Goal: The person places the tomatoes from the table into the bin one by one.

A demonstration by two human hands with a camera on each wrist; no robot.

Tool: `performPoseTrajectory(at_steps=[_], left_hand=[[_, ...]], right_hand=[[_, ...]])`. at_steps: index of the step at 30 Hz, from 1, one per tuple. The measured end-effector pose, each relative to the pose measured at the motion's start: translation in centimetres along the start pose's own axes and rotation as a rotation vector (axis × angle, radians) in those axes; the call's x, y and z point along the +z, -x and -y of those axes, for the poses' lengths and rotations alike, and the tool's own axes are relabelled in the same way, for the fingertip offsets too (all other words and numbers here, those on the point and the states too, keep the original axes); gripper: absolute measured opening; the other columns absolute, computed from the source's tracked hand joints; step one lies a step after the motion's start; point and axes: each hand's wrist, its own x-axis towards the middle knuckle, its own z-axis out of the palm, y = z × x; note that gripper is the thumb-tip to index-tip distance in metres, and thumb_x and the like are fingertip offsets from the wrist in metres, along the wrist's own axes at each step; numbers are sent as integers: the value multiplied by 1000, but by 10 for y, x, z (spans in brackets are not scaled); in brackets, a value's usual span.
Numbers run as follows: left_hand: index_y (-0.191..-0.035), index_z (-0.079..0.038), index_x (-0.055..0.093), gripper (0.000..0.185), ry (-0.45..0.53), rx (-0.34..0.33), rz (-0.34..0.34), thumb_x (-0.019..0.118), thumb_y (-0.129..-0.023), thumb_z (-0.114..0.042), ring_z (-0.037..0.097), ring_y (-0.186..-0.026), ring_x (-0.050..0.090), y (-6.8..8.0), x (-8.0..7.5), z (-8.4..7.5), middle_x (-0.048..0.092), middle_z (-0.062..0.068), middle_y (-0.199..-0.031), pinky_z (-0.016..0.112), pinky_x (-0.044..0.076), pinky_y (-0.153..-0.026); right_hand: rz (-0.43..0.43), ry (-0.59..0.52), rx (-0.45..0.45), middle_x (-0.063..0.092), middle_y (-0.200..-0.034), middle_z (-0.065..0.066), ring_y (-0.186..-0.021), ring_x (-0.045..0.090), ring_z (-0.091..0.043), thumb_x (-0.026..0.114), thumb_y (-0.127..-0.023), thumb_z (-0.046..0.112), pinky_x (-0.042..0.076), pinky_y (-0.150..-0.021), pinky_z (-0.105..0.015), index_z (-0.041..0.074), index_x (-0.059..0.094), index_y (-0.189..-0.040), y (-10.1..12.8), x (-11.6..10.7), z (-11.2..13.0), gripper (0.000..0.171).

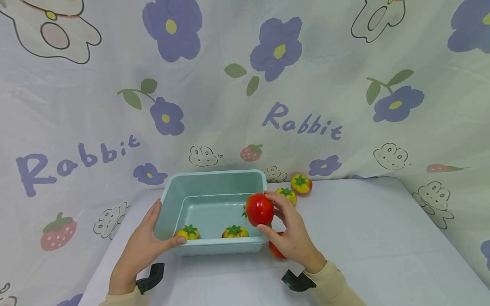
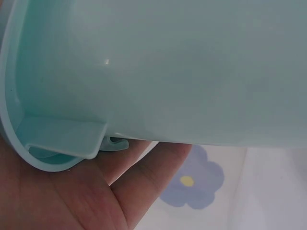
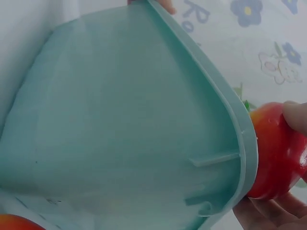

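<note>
A pale green plastic tub (image 1: 214, 180) stands on the table. My left hand (image 1: 143, 244) grips its near left corner, thumb over the rim (image 2: 43, 158). My right hand (image 1: 289, 231) holds a red tomato (image 1: 259, 209) in its fingertips over the tub's right rim (image 3: 242, 139); the same red tomato (image 3: 276, 160) fills the right wrist view's edge. Two yellow-orange tomatoes (image 1: 187, 232) (image 1: 235, 232) lie inside the tub near its front wall. Another red tomato (image 1: 276, 250) sits on the table, mostly hidden under my right hand.
Two more yellow-orange tomatoes (image 1: 301, 183) (image 1: 287, 194) lie on the table behind the tub's right side. A flower-and-rabbit printed cloth (image 1: 279, 119) hangs as a backdrop. The white table (image 1: 375, 238) stretches to the right.
</note>
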Motion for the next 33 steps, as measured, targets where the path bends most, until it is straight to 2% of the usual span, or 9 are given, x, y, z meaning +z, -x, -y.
performPoseTrajectory(at_steps=[7,15,25,31,33], left_hand=[[-161,-6,-1,128,-3,-8,1,84,-76,-49,51,-147,18,0,0,1,7,21,-167,78,27,-103],[-161,-6,-1,127,-2,-8,1,84,-77,-49,51,-147,18,0,0,-1,6,21,-167,78,26,-103],[-161,-5,0,127,-1,-3,-3,84,-77,-48,51,-147,18,0,-1,-2,7,22,-166,78,26,-104],[-161,-5,0,127,-5,0,-5,84,-77,-48,51,-147,18,0,-1,-2,7,22,-167,78,26,-104],[-161,-5,0,127,-4,-1,-5,84,-77,-48,51,-147,18,0,-1,-1,7,22,-166,78,26,-104]], right_hand=[[23,-1,-39,48,-148,-8,-131,51,-21,80,-86,10,51,-101,-36,16,45,-145,0,4,-2,68],[58,4,-47,48,-148,-4,-131,53,-23,79,-87,14,50,-102,-36,17,46,-145,2,9,-3,67],[78,26,-24,45,-151,-1,-134,49,-23,82,-85,13,52,-99,-36,19,45,-145,4,12,-2,70],[83,63,-5,45,-151,5,-135,46,-19,83,-84,17,53,-98,-35,24,46,-144,4,14,-4,70],[87,80,-8,44,-151,5,-136,46,-19,83,-84,19,53,-98,-38,22,47,-144,5,14,-4,70]])
